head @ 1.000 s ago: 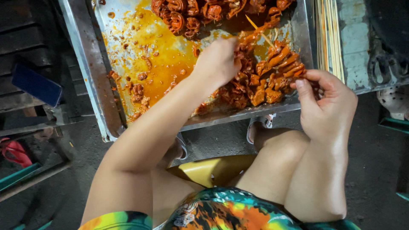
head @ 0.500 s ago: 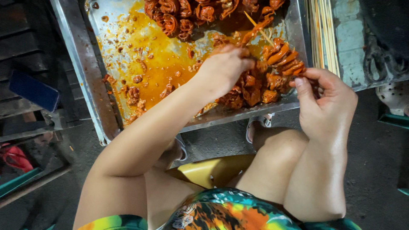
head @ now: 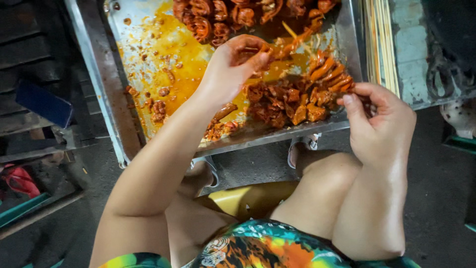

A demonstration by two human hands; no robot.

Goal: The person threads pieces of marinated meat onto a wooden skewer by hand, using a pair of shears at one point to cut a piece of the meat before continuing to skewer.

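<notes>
From the head view, I look down on a metal tray (head: 94, 74) smeared with orange sauce, resting on a low surface in front of my knees. My left hand (head: 233, 69) is raised over the middle of the tray, fingers pinched shut on a piece of marinated meat (head: 255, 49), right beside the tip of a thin wooden skewer (head: 297, 39) that runs back across the pile. My right hand (head: 379, 121) sits at the tray's near right edge, fingers curled closed around what I take to be the skewer's blunt end, though the grip itself is partly hidden. The loose meat pile (head: 287, 101) lies between the two hands, and threaded pieces (head: 218, 15) sit along the far rim. A bundle of bare skewers (head: 381, 44) lies just right of the tray.

To do this well, I judge I should keep the stick steady with the right hand, fold the piece and push it squarely over the point, fingertips clear of the tip, working above the tray so sauce drips back in.
</notes>
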